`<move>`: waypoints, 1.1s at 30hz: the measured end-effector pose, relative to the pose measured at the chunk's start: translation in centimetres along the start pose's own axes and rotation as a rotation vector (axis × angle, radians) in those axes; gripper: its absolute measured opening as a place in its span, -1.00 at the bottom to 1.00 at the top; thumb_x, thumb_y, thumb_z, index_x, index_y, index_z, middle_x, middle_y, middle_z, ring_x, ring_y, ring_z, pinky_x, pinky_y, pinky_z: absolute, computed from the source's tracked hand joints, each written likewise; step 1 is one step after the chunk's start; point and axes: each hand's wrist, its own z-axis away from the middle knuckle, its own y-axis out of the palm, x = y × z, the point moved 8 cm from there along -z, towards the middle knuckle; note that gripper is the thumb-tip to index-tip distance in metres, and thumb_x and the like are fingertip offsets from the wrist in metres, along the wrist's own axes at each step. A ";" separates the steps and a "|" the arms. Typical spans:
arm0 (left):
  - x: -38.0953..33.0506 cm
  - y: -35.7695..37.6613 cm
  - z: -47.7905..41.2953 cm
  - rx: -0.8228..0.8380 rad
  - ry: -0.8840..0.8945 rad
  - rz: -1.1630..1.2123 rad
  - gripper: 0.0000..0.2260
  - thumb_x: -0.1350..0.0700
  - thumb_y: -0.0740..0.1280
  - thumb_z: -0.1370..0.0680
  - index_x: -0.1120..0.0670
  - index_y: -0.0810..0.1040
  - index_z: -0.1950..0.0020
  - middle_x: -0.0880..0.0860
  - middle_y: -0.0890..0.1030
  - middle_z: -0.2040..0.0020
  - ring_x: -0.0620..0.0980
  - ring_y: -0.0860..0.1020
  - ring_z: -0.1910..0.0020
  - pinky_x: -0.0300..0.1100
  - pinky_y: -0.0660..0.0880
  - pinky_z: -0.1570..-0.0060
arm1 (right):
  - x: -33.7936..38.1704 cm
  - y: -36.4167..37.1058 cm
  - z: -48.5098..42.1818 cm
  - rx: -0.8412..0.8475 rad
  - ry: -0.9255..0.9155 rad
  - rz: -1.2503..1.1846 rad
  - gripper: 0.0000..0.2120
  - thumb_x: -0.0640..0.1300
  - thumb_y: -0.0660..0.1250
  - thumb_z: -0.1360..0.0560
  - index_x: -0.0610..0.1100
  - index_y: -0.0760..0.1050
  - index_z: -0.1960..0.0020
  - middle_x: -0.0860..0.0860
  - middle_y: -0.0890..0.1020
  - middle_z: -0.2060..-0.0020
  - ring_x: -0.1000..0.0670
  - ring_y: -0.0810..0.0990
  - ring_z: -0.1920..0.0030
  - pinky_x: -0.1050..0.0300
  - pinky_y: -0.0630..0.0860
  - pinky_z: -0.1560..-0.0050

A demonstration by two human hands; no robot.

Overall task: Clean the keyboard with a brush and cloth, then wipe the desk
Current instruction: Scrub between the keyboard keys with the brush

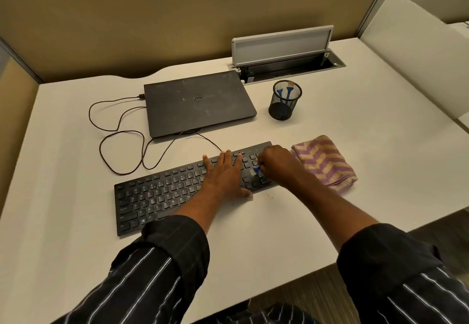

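- On the keyboard, your left hand lies spread flat; your right hand pinches the blue brush.
- Wiping with the cloth, then the worktop, looks not yet done.

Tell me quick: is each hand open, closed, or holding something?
Left hand: open, fingers spread flat on the keyboard.
Right hand: closed, its grip round a blue brush.
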 end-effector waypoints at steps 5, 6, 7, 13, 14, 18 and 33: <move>0.1 0.0 0.1 -0.003 -0.001 0.010 0.10 -0.44 0.38 -0.39 0.09 -0.11 -0.65 0.19 -0.06 -0.64 0.18 -0.09 -0.62 0.41 -0.17 -0.48 | -2.8 -1.4 0.1 -0.121 0.115 0.020 -0.81 -0.18 0.36 -0.53 -0.25 0.64 -0.07 -0.17 0.64 0.07 -0.02 0.51 0.20 0.16 0.40 0.20; 0.0 -0.1 0.1 -0.008 -0.001 0.008 0.11 -0.44 0.38 -0.39 0.11 -0.10 -0.65 0.19 -0.05 -0.64 0.18 -0.08 -0.62 0.39 -0.17 -0.49 | -2.5 -1.7 0.0 -0.129 0.100 -0.002 -0.81 -0.19 0.35 -0.53 -0.24 0.65 -0.06 -0.16 0.64 0.08 -0.03 0.54 0.19 0.15 0.43 0.19; 0.0 -0.1 0.1 -0.015 -0.002 0.005 0.11 -0.44 0.39 -0.38 0.12 -0.09 -0.65 0.19 -0.03 -0.64 0.18 -0.07 -0.62 0.36 -0.17 -0.50 | -1.8 -2.0 -0.2 -0.130 0.070 -0.028 -0.81 -0.19 0.33 -0.54 -0.23 0.66 -0.06 -0.16 0.65 0.07 -0.05 0.57 0.17 0.14 0.47 0.17; -0.2 -0.5 0.2 -0.037 0.005 -0.013 0.12 -0.43 0.40 -0.38 0.18 -0.07 -0.64 0.20 0.01 -0.64 0.18 -0.04 -0.62 0.26 -0.16 -0.55 | 0.5 -0.4 -0.8 -0.053 -0.032 0.033 -0.78 -0.18 0.38 -0.52 -0.21 0.63 -0.14 -0.15 0.63 -0.01 -0.06 0.59 0.06 0.17 0.49 0.07; -0.3 -0.5 0.2 -0.042 0.009 -0.009 0.13 -0.43 0.40 -0.38 0.19 -0.07 -0.64 0.20 0.02 -0.63 0.18 -0.03 -0.62 0.24 -0.15 -0.55 | -0.1 -0.4 -0.7 -0.061 -0.018 0.051 -0.78 -0.18 0.40 -0.51 -0.21 0.63 -0.14 -0.15 0.62 0.00 -0.06 0.59 0.07 0.17 0.50 0.06; -0.2 -0.2 0.0 -0.061 0.024 0.035 0.15 -0.42 0.42 -0.37 0.21 -0.08 -0.63 0.22 0.01 -0.63 0.20 -0.03 -0.62 0.13 -0.06 -0.59 | -1.4 -1.7 -0.6 -0.133 -0.009 0.063 -0.82 -0.20 0.37 -0.52 -0.20 0.65 -0.09 -0.14 0.62 0.03 -0.06 0.58 0.10 0.17 0.45 0.15; -0.2 -0.2 -0.2 -0.059 0.025 0.030 0.16 -0.42 0.43 -0.36 0.22 -0.08 -0.63 0.23 0.02 -0.63 0.21 -0.01 -0.61 0.10 -0.04 -0.59 | 0.3 -1.6 -1.6 -0.025 -0.139 0.064 -0.80 -0.21 0.34 -0.54 -0.13 0.66 -0.12 -0.10 0.61 -0.04 -0.03 0.55 0.03 0.22 0.37 0.12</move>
